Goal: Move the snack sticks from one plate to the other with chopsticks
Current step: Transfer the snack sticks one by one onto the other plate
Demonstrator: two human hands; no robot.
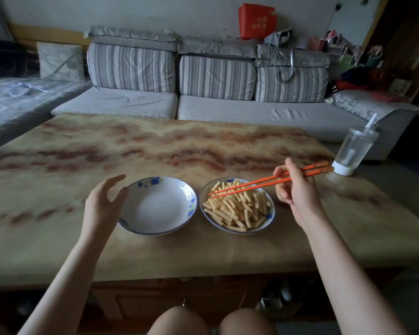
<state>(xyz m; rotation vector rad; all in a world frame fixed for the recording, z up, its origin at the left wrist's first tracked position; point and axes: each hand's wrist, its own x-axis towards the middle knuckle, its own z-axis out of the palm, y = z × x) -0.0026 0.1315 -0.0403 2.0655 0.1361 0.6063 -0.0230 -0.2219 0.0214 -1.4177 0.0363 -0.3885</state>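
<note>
right grip [298, 189]: I'm pinching chopsticks [264, 183] over snack sticks [237, 210]
left grip [104, 201]: I'm holding it apart beside empty plate [160, 209]

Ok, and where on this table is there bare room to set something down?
Free: the far table half between plates and sofa, and the near strip between plates and front edge. Crowded: the middle, where empty plate and snack plate sit almost rim to rim, left hand beside one, chopsticks in the right hand over the other.
</note>
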